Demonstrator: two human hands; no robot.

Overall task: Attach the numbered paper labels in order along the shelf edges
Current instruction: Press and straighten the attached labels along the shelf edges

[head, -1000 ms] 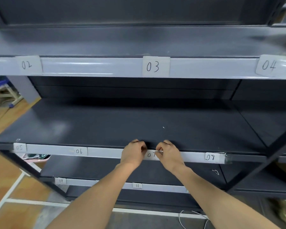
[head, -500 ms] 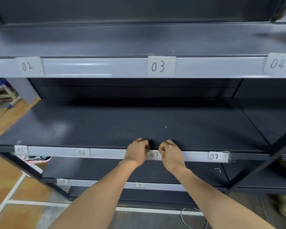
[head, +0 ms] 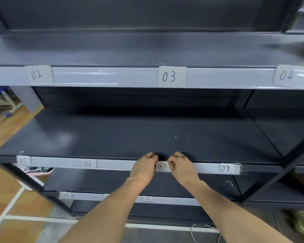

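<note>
The 07 label (head: 162,166) lies on the grey front edge (head: 116,164) of the middle shelf. My left hand (head: 144,168) presses its left end with curled fingers, and my right hand (head: 182,168) presses its right end the same way. Labels 05 (head: 23,160), 06 (head: 87,163) and 08 (head: 225,168) sit along the same edge. Labels 02 (head: 36,74), 03 (head: 168,76) and 04 (head: 286,75) are on the upper shelf edge. Labels 09 (head: 65,195) and 11 (head: 147,199) show on the lower edge; my left forearm hides the stretch between them.
The dark shelf boards (head: 139,134) carry nothing. A black diagonal post (head: 288,151) crosses at the right and another (head: 25,178) at the left. A pink bin (head: 40,171) sits behind the left post on the wooden floor. White cord (head: 200,230) lies on the floor below.
Both hands stay at the 07 label, drawing slightly closer to its ends. The view has shifted a little; the label stays in place.
</note>
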